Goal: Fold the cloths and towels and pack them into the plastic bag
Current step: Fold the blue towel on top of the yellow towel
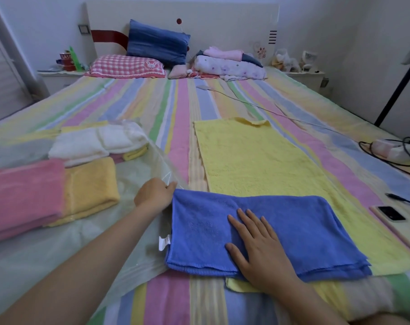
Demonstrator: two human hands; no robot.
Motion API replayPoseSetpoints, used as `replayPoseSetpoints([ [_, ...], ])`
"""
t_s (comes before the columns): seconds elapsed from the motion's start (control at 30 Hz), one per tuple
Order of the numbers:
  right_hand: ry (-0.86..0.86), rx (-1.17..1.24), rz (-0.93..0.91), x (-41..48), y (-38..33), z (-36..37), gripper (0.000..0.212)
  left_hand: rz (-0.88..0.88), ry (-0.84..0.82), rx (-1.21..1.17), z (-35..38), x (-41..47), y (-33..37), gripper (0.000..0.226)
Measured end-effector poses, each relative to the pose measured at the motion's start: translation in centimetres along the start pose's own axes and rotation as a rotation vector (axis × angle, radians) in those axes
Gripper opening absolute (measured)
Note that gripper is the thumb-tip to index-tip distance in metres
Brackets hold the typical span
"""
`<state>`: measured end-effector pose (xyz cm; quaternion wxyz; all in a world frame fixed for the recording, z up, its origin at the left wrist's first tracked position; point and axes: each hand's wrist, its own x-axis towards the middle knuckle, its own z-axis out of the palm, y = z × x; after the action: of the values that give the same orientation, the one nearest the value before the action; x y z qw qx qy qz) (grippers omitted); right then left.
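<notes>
A folded blue towel (281,226) lies across a spread yellow towel (253,156) on the striped bed. My right hand (258,245) rests flat on the blue towel, fingers apart. My left hand (154,193) pinches the far left corner of the blue towel, right at the edge of the clear plastic bag (138,174). The bag lies flat to the left and holds a folded pink towel (23,195), a folded orange-yellow towel (91,184) and folded white towels (96,141).
A phone (390,213) and a cable lie at the right edge of the bed, with a power strip (394,148) further back. Pillows (157,43) and a pile of bedding (229,64) sit by the headboard. A white cord runs across the sheet.
</notes>
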<state>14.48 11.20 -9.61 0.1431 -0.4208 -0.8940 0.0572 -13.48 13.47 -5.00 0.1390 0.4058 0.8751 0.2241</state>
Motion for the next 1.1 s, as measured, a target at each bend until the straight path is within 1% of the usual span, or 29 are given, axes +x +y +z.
replayPoseSetpoints([
  [0.03,-0.002,0.017,-0.008,0.0,0.0,-0.2,0.074,0.023,0.062,0.056,0.0,-0.5,0.2,0.045],
  [0.1,-0.025,0.112,0.000,0.1,0.2,-0.8,0.084,0.108,0.239,0.122,-0.1,-1.6,1.1,0.026],
  [0.13,-0.015,0.198,0.024,0.1,0.4,-1.1,0.084,0.192,0.315,0.126,-0.2,-2.3,1.7,0.019],
  [0.17,0.017,0.272,0.054,0.0,0.7,-1.5,0.082,0.309,0.368,0.116,0.0,-3.1,2.5,0.018],
  [0.2,0.061,0.292,0.085,0.0,1.1,-1.8,0.080,0.450,0.391,0.080,0.4,-4.1,3.4,0.021],
  [0.23,0.092,0.250,0.113,-0.1,1.6,-2.2,0.080,0.595,0.368,0.037,1.1,-5.2,4.3,0.026],
  [0.27,0.078,0.167,0.148,-0.3,2.3,-2.7,0.085,0.727,0.313,0.015,2.0,-6.6,5.3,0.031],
  [0.3,0.019,0.074,0.190,-0.8,2.9,-3.1,0.093,0.832,0.245,0.021,3.2,-7.9,6.0,0.038],
  [0.37,-0.127,-0.072,0.250,-1.7,4.3,-3.8,0.111,0.974,0.115,0.130,5.4,-10.3,6.8,0.053],
  [0.4,-0.175,-0.106,0.277,-2.2,5.0,-4.2,0.115,1.010,0.061,0.219,6.4,-11.1,6.7,0.062],
  [0.43,-0.174,-0.105,0.308,-2.5,5.7,-4.5,0.111,1.014,-0.011,0.312,7.0,-11.7,6.5,0.074],
  [0.47,-0.117,-0.096,0.334,-2.7,6.4,-5.1,0.100,0.986,-0.092,0.376,7.4,-12.0,6.0,0.087],
  [0.5,-0.018,-0.111,0.367,-3.0,7.2,-5.6,0.086,0.935,-0.179,0.421,7.6,-12.1,5.6,0.096],
  [0.53,0.082,-0.161,0.419,-3.2,8.0,-6.2,0.072,0.900,-0.233,0.445,7.5,-12.2,5.4,0.100],
  [0.57,0.126,-0.209,0.490,-3.4,8.8,-7.0,0.061,0.885,-0.259,0.457,7.3,-12.3,5.5,0.102],
  [0.6,0.098,-0.209,0.585,-3.5,9.6,-7.8,0.056,0.873,-0.280,0.464,7.0,-12.6,5.8,0.104],
  [0.67,-0.080,-0.074,0.793,-3.3,10.8,-9.3,0.063,0.858,-0.295,0.460,6.7,-13.1,6.8,0.105],
  [0.7,-0.162,-0.002,0.867,-3.0,11.2,-9.8,0.065,0.858,-0.271,0.447,6.7,-13.3,7.4,0.104],
  [0.73,-0.208,0.070,0.920,-2.6,11.6,-10.2,0.062,0.869,-0.231,0.431,7.0,-13.4,8.0,0.101],
  [0.8,-0.251,0.198,0.964,-1.8,12.1,-10.9,0.049,0.910,-0.157,0.407,7.6,-13.7,9.0,0.090],
  [0.83,-0.271,0.252,0.977,-1.5,12.0,-11.2,0.046,0.928,-0.150,0.403,7.9,-13.8,9.4,0.087],
  [0.9,-0.298,0.393,1.005,-1.1,11.6,-11.9,0.044,0.952,-0.174,0.430,8.8,-14.3,9.5,0.086],
  [0.97,-0.258,0.557,1.004,-0.6,11.0,-12.7,0.043,0.947,-0.203,0.446,9.5,-14.6,9.1,0.083],
  [1.0,-0.215,0.646,0.978,-0.3,10.4,-13.1,0.039,0.925,-0.236,0.402,9.4,-14.6,9.1,0.077],
  [1.03,-0.169,0.730,0.938,0.2,9.6,-13.5,0.034,0.884,-0.307,0.303,8.9,-14.3,9.4,0.070],
  [1.07,-0.132,0.804,0.883,0.7,8.4,-14.0,0.031,0.819,-0.410,0.118,8.0,-14.0,9.8,0.061],
  [1.1,-0.111,0.863,0.819,1.4,7.0,-14.4,0.030,0.691,-0.530,-0.158,6.8,-13.6,10.2,0.050],
])
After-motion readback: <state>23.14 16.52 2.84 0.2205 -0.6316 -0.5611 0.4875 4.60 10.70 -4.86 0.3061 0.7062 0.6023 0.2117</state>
